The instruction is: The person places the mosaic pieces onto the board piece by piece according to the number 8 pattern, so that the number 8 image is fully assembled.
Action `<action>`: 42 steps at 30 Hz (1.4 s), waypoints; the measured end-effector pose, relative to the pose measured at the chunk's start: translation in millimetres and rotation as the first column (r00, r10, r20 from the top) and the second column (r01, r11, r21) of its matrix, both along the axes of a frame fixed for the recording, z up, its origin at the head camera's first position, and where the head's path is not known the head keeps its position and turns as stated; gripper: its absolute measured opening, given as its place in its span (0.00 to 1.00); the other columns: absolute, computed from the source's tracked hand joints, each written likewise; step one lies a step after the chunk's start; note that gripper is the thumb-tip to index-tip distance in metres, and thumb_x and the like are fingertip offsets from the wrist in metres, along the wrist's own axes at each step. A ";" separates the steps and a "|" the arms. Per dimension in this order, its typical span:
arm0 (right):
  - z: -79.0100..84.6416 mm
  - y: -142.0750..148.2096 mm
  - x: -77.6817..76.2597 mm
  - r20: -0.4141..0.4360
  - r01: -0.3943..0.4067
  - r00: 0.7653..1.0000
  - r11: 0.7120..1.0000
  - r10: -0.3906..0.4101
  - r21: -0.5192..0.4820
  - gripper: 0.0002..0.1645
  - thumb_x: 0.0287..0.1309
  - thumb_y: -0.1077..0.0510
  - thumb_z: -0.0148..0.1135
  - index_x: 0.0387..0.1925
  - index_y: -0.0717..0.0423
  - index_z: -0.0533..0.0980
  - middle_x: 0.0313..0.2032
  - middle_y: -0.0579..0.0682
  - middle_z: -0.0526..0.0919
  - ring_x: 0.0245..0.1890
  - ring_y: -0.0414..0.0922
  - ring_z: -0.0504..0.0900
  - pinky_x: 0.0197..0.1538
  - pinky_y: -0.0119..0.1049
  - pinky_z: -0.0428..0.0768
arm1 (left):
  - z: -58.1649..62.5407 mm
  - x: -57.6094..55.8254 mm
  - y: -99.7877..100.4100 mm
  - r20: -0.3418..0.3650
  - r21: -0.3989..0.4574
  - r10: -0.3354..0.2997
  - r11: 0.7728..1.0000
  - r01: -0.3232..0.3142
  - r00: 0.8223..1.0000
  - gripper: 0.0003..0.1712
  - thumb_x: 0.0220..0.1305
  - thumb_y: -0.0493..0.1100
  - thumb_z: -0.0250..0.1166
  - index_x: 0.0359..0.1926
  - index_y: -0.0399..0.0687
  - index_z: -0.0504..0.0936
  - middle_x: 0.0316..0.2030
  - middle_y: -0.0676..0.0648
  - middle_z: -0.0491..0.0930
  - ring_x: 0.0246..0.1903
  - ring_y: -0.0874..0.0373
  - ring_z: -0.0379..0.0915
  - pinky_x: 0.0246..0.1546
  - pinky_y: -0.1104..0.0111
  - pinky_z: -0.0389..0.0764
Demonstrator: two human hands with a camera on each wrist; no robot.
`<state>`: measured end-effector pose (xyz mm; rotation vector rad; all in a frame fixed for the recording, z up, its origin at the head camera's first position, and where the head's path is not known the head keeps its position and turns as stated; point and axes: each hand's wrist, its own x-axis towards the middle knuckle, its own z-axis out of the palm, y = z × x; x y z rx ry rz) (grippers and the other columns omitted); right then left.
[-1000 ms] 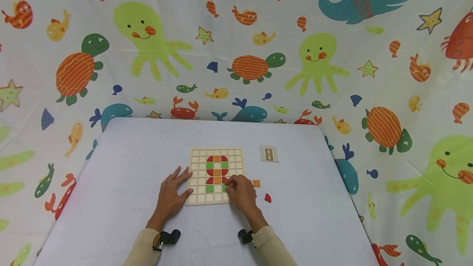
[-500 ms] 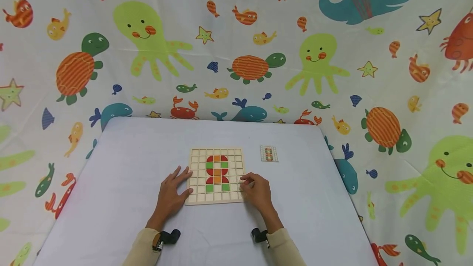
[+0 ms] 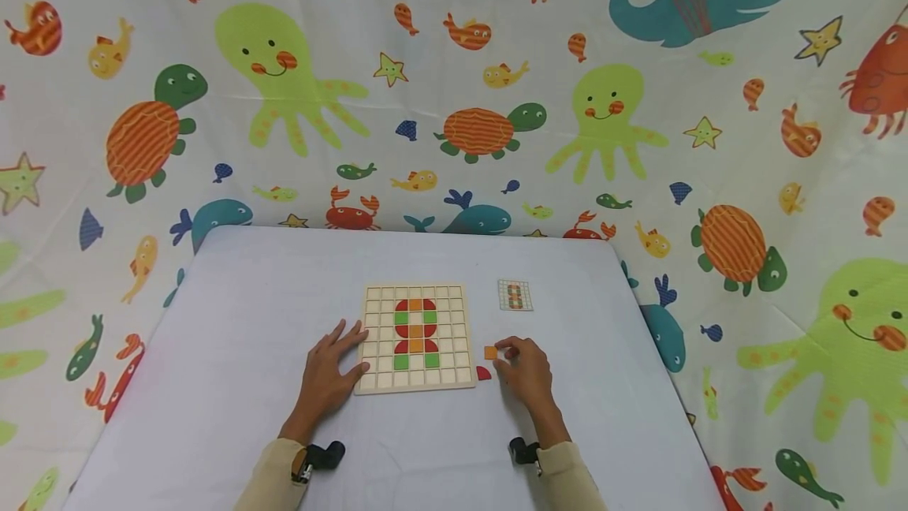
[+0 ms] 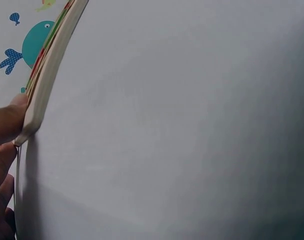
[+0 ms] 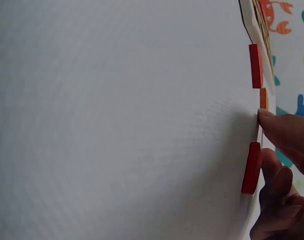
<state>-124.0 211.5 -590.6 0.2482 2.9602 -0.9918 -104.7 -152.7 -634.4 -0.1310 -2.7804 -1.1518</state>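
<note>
My left hand [image 3: 328,369] rests along the left edge of a square wooden grid board [image 3: 383,378], fingers spread. In the left wrist view, its thumb touches the board's corner [image 4: 34,117]. Several red, green and orange tiles sit in the board's middle columns. Right of the board, my right hand [image 3: 527,373] pinches an orange square tile [image 3: 490,352] at its near side between thumb and index finger. A red quarter-round tile [image 3: 484,373] lies beside it. In the right wrist view, another red tile [image 5: 251,167] lies by the curled fingers.
A small pattern card [image 3: 515,295] with a similar coloured grid lies behind the right hand. The white-covered table [image 3: 284,274] meets a sea-animal curtain [image 3: 426,211] at its back edge. Each wrist carries a black camera [image 3: 525,450].
My right hand has left the board's green tile and moved right to the orange tile. A green tile now shows in its cell. The left hand stays on the board's edge.
</note>
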 end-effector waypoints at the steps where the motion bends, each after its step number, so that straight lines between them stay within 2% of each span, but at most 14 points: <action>1: -0.5 0.3 0.0 0.004 -0.001 1.000 1.000 0.001 -0.001 0.16 0.55 0.63 0.80 0.45 0.46 0.88 0.35 0.46 0.82 0.35 0.44 0.76 0.35 0.36 0.70 | 0.2 0.1 0.0 0.000 0.001 0.000 1.000 0.000 1.000 0.35 0.63 0.40 0.75 0.71 0.45 0.79 0.77 0.42 0.71 0.81 0.35 0.55 0.79 0.35 0.53; 8: -2.8 -1.3 -3.3 -0.004 -0.014 1.000 0.999 0.014 -0.043 0.14 0.54 0.63 0.78 0.41 0.47 0.84 0.34 0.46 0.83 0.35 0.44 0.77 0.34 0.36 0.70 | 2.2 1.0 1.3 0.002 0.014 0.002 1.000 -0.002 1.000 0.34 0.63 0.41 0.75 0.71 0.45 0.79 0.76 0.42 0.72 0.81 0.35 0.55 0.79 0.35 0.53; 15: -4.7 -8.2 -6.1 -0.013 -0.019 1.000 0.982 0.017 -0.189 0.11 0.57 0.63 0.75 0.36 0.47 0.81 0.34 0.45 0.86 0.34 0.43 0.78 0.34 0.35 0.72 | 2.1 1.1 1.4 -0.015 0.012 0.004 1.000 -0.004 1.000 0.34 0.63 0.40 0.75 0.70 0.45 0.79 0.76 0.42 0.72 0.81 0.35 0.56 0.79 0.35 0.54; 19: -4.6 -14.3 -5.8 -0.020 -0.020 1.000 0.968 0.016 -0.249 0.11 0.56 0.62 0.76 0.36 0.47 0.81 0.33 0.45 0.85 0.32 0.43 0.76 0.30 0.33 0.74 | 1.3 0.8 1.7 -0.010 0.012 0.001 1.000 -0.001 1.000 0.34 0.63 0.40 0.75 0.71 0.46 0.79 0.76 0.42 0.72 0.81 0.35 0.56 0.79 0.35 0.54; 26: 0.8 -32.1 -1.6 -0.126 -0.064 0.992 0.957 0.029 -0.284 0.10 0.56 0.65 0.73 0.35 0.47 0.82 0.30 0.45 0.85 0.26 0.40 0.74 0.26 0.29 0.72 | 2.5 2.0 1.1 -0.009 0.018 0.002 1.000 -0.002 1.000 0.34 0.63 0.40 0.75 0.71 0.45 0.79 0.76 0.42 0.72 0.81 0.35 0.55 0.79 0.35 0.53; 30: 1.7 -45.8 3.7 -0.185 -0.148 0.978 0.945 0.096 -0.292 0.12 0.57 0.67 0.71 0.38 0.47 0.84 0.29 0.44 0.86 0.23 0.37 0.72 0.24 0.27 0.71 | 3.0 1.9 1.0 -0.003 0.017 0.002 1.000 -0.002 1.000 0.34 0.63 0.40 0.75 0.71 0.45 0.79 0.76 0.42 0.72 0.81 0.35 0.55 0.79 0.35 0.53; 33: 0.6 -58.8 9.8 -0.176 -0.209 0.971 0.930 0.161 -0.302 0.14 0.60 0.66 0.69 0.44 0.45 0.87 0.30 0.43 0.85 0.22 0.36 0.71 0.24 0.26 0.70 | 3.5 1.8 1.0 0.003 0.015 0.004 1.000 -0.004 1.000 0.35 0.63 0.40 0.75 0.71 0.45 0.79 0.76 0.42 0.72 0.81 0.36 0.55 0.79 0.36 0.53; 36: -1.5 -73.0 16.5 -0.125 -0.224 0.973 0.920 0.194 -0.320 0.13 0.63 0.63 0.69 0.45 0.42 0.88 0.30 0.41 0.84 0.25 0.36 0.73 0.26 0.26 0.72 | 4.6 2.0 1.2 0.009 0.015 0.004 1.000 -0.005 1.000 0.35 0.63 0.39 0.75 0.71 0.45 0.79 0.76 0.42 0.71 0.81 0.35 0.55 0.79 0.35 0.53; 39: -3.5 -86.3 21.8 -0.086 -0.209 0.978 0.924 0.192 -0.321 0.09 0.63 0.60 0.71 0.41 0.42 0.89 0.30 0.40 0.85 0.28 0.37 0.75 0.30 0.26 0.74 | 5.2 2.0 1.8 0.015 0.018 0.003 1.000 -0.003 1.000 0.35 0.63 0.39 0.75 0.71 0.45 0.79 0.77 0.42 0.71 0.81 0.35 0.55 0.79 0.35 0.53; 42: -5.7 -96.5 25.0 -0.082 -0.203 0.979 0.939 0.187 -0.276 0.07 0.61 0.60 0.73 0.39 0.43 0.88 0.29 0.39 0.85 0.30 0.36 0.75 0.31 0.27 0.75 | 6.4 2.3 1.7 0.014 0.018 0.004 1.000 -0.004 1.000 0.35 0.63 0.39 0.75 0.71 0.45 0.79 0.77 0.42 0.71 0.81 0.35 0.55 0.79 0.35 0.53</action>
